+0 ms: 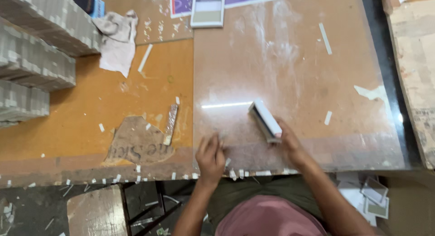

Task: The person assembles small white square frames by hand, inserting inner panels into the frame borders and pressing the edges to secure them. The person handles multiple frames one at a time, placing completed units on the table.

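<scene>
A small white box (265, 120), long and narrow, stood tipped on one edge on the glossy sheet (290, 73) that covered the right part of the desk (90, 109). The right hand (284, 143) was clamped on its near end, fingers wrapped around the corner, apparently to steady it on that edge with its long side angled away from the person. The left hand (210, 156) lay just beside it on the sheet near the front edge, fingers curled together and pressing down on the surface; whether it pinched anything small could not be told. Little white paper scraps (327, 118) were strewn around both hands and along the front edge of the desk, likely offcuts. Further out, a longer white strip (325, 38) lay on the sheet, and a shallow square tray (207, 11) sat at the far side, well apart from the hands. On the orange part of the desk, a crumpled grey cloth (117, 36) rested beside stacked grey board pieces (36, 45), piled at the left within reach. A narrow clear packet (170, 122) lay near the seam between the two surfaces.
</scene>
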